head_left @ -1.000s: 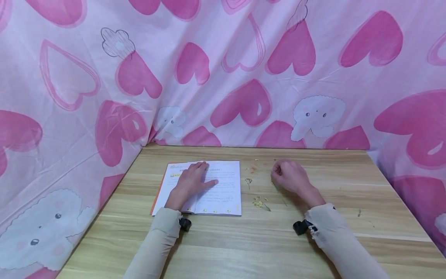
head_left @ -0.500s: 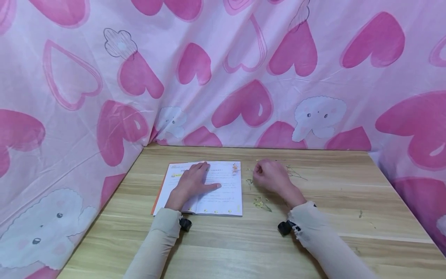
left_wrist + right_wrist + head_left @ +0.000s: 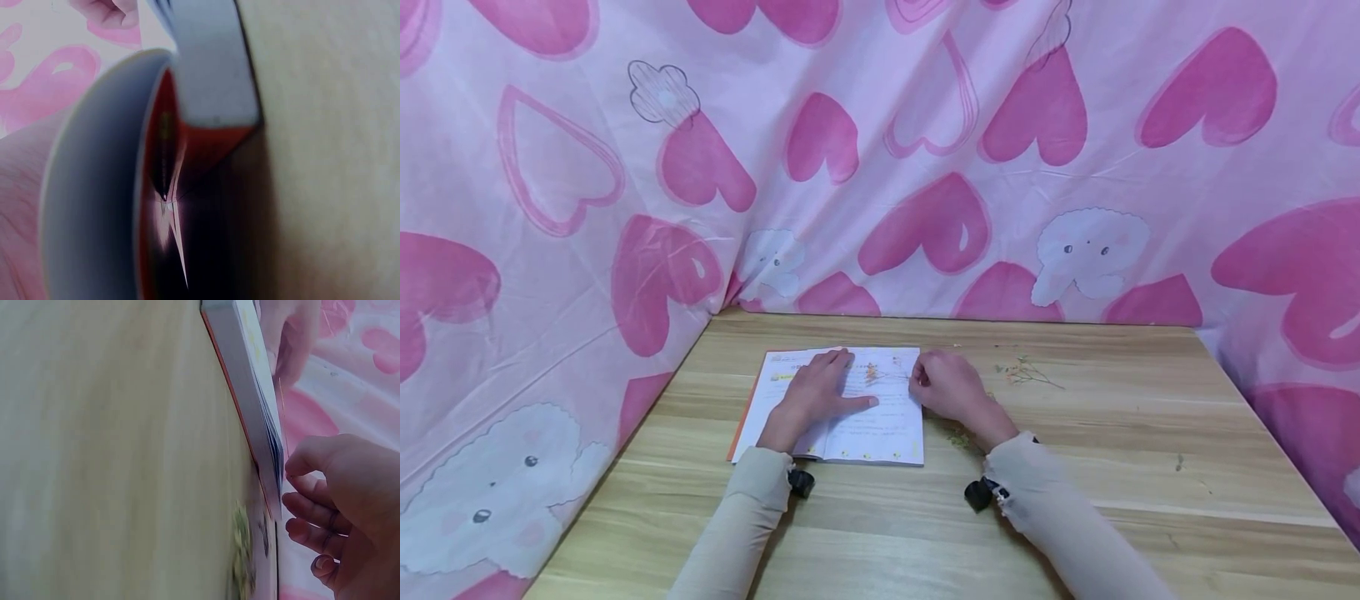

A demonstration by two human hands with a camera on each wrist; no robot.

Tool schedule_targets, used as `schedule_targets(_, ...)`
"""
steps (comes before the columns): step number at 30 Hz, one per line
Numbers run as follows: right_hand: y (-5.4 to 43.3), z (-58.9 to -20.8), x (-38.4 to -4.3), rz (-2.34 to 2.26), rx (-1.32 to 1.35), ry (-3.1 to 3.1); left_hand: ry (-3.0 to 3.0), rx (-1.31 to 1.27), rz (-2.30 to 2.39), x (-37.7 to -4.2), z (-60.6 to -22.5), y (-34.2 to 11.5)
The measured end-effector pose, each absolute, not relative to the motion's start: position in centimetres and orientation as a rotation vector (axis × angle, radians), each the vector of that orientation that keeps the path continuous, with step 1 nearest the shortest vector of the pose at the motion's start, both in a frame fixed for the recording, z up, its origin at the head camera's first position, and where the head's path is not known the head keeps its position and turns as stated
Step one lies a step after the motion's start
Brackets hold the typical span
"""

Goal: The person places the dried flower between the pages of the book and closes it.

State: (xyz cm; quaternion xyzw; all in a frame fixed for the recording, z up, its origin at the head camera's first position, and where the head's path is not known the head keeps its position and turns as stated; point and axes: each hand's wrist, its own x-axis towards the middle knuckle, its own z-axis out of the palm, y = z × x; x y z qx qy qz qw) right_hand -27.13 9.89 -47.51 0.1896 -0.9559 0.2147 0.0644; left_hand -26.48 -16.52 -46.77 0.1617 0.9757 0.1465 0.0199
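An open book (image 3: 880,437) with printed pages lies on the wooden table. My left hand (image 3: 816,392) rests on its pages, fingers straight and thumb spread out. At the book's right edge my right hand (image 3: 951,385) pinches the thin stem of a dried flower sprig (image 3: 871,374), whose orange blossoms point left over the page. In the right wrist view, thumb and forefinger meet at the stem (image 3: 283,412) beside the page block, and the other fingers are loosely curled. The left wrist view shows the book's thick spine end (image 3: 212,69) and a bowed cover close to the camera.
Another orange-flowered sprig (image 3: 1026,372) lies right of my right hand. A small yellowish flower cluster (image 3: 958,436) lies beneath that forearm, partly hidden. Tiny plant bits (image 3: 1180,461) dot the table's right side. A pink heart-patterned cloth (image 3: 925,225) hangs behind the table and along its sides.
My right hand has moved left from the table to the book's right edge, carrying the sprig over the page. It has uncovered the other sprig. My left hand stays put on the book.
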Motion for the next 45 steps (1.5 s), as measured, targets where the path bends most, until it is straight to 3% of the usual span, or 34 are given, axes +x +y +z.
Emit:
schedule_targets(12,8.4,-47.5,-26.9,0.666,0.545,-2.942,3.010,0.472,0.456,-26.5,-46.7,-16.4)
schedule_targets(45,10.4,-47.2,-27.7,0.521,0.599,-2.982,3.089,0.530,0.449,-25.4,-46.4,-15.0)
